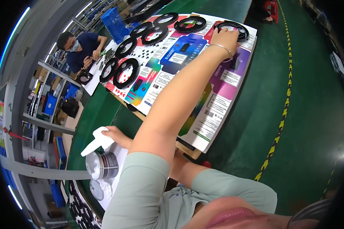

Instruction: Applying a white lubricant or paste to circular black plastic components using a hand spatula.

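My left hand (pixel 224 37) is stretched to the far right corner of the printed card sheet (pixel 149 95), its fingers curled onto the near rim of a round black ring (pixel 244 32). My fingers partly cover that ring. Crossing beneath the left arm, my right hand (pixel 118 136) grips a white plastic scraper (pixel 97 140). The scraper is tilted above an open clear tub (pixel 110 165) that has white paste inside. Beside the tub lies a round clear lid (pixel 96 190). Several more black rings (pixel 190 24) are spread along the sheet's far and left edges.
A blue bin (pixel 114 23) stands behind the sheet. At the far left a masked person (pixel 82 49) handles small parts at a bench. More black parts (pixel 80 208) lie at lower left. Metal shelving (pixel 46 124) runs along the left; a yellow-black floor line (pixel 287 95) passes on the right.
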`<state>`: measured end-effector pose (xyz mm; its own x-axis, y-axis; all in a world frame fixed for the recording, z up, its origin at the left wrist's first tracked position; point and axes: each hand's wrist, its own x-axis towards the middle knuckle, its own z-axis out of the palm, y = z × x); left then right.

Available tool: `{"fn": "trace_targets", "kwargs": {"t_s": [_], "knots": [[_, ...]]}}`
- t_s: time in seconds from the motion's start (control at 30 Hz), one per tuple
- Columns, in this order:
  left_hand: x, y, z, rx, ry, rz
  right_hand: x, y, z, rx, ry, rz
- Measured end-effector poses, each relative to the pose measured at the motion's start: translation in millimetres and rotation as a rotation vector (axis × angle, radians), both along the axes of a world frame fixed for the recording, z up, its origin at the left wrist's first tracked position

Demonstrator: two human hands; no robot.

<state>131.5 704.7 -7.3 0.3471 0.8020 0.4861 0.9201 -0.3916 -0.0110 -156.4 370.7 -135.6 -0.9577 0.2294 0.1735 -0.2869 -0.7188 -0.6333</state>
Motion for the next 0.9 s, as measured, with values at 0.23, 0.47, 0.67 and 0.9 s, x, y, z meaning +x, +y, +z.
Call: {"fn": "trace_targets", "kwargs": {"t_s": [0.23,0.47,0.67,0.9], "knots": [[-22.5,12.8,-4.4,-0.090,-0.018,0.090,121.3,14.1,95.1,-0.250,-0.144,0.005],[-12.9,28.7,-10.4,0.036,0.001,0.020,162.5,35.6,107.5,-0.257,-0.150,-0.007],[-12.2,33.9,-5.8,-0.120,-0.126,0.059,61.0,7.8,47.3,-0.406,-0.128,-0.079],[-22.7,-38.1,27.9,0.011,-0.015,0.040,14.8,-8.1,19.4,-0.389,0.134,-0.110]]}}
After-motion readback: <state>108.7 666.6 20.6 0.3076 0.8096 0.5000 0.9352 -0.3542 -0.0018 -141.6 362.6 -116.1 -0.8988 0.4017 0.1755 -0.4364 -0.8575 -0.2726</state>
